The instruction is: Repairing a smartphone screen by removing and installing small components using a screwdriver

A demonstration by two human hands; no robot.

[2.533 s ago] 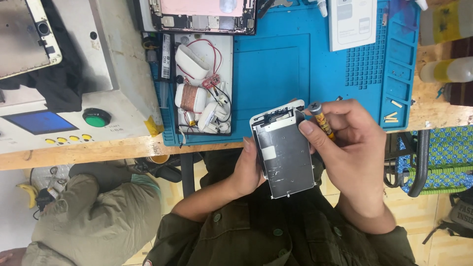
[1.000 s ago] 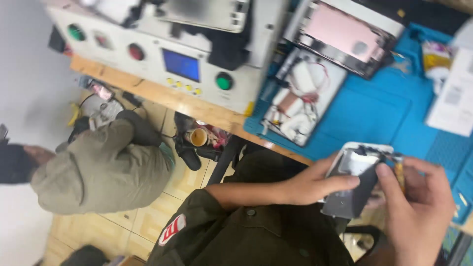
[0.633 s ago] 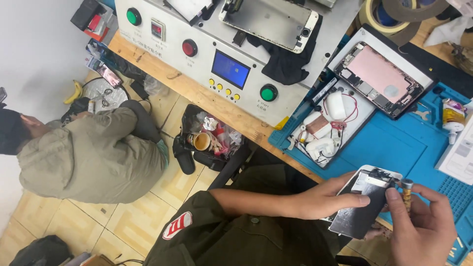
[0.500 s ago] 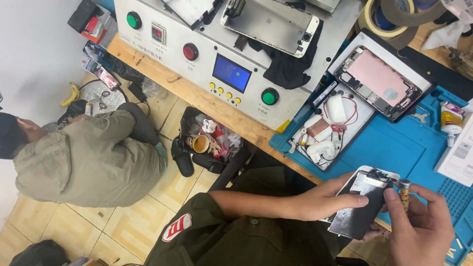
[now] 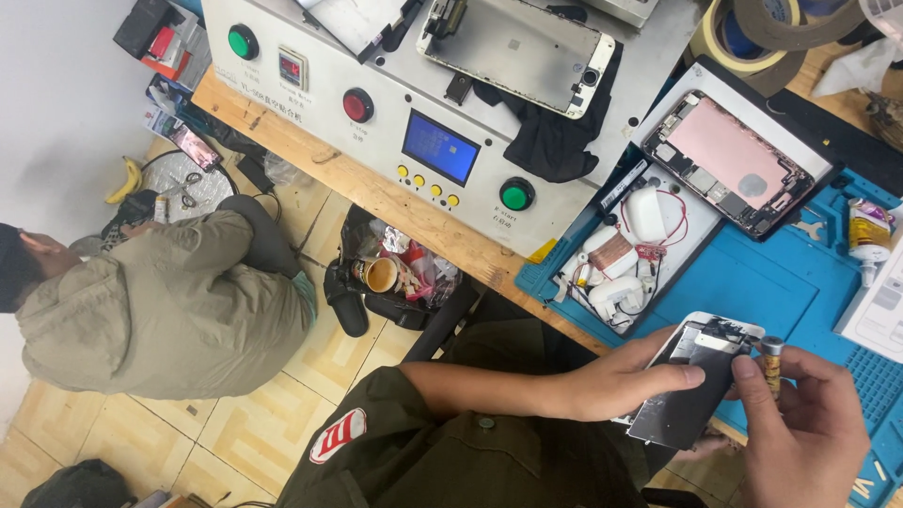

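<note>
Blue mat [image 5: 781, 282] | L hand [image 5: 611, 386] grips phone screen [image 5: 696, 381], metal back up | R hand [image 5: 800, 433] pinches screwdriver [image 5: 771, 362]

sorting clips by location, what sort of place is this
Most likely a small phone repair workshop. The left hand holds a detached phone screen panel while the right hand holds a small brass-tipped screwdriver. A blue silicone repair mat bears an opened pink phone body beside a white push-button bench machine.
</note>
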